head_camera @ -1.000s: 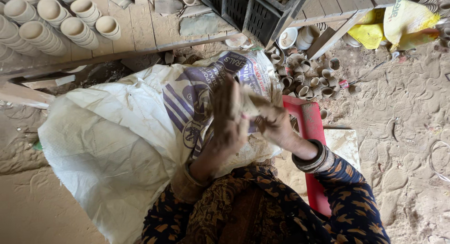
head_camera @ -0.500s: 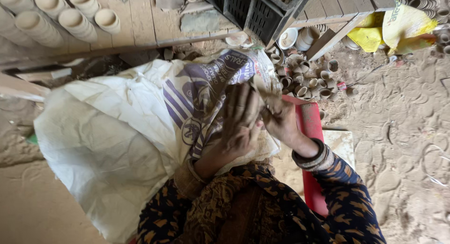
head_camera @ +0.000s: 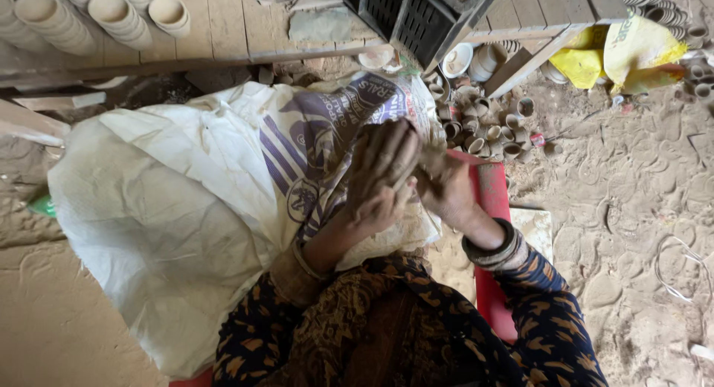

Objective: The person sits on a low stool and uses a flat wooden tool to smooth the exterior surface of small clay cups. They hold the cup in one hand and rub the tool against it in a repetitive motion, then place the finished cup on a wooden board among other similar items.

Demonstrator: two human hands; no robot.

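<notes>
Clay covers both palms: the left hand (head_camera: 379,171) lies flat, fingers stretched, and presses against the right hand (head_camera: 445,190), with a small grey lump of clay (head_camera: 430,162) squeezed between them. They meet above a crumpled white woven sack (head_camera: 171,216) with purple stripes. Small round clay cups (head_camera: 487,130) lie near on sandy ground (head_camera: 632,208).

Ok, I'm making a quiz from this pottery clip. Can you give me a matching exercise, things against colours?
Things:
1. sack
2. crate
3. bag
4. board beside the right hand

Colours:
A. yellow
B. red
C. white with purple print
D. black

Pairs: 1-C, 2-D, 3-A, 4-B
</notes>
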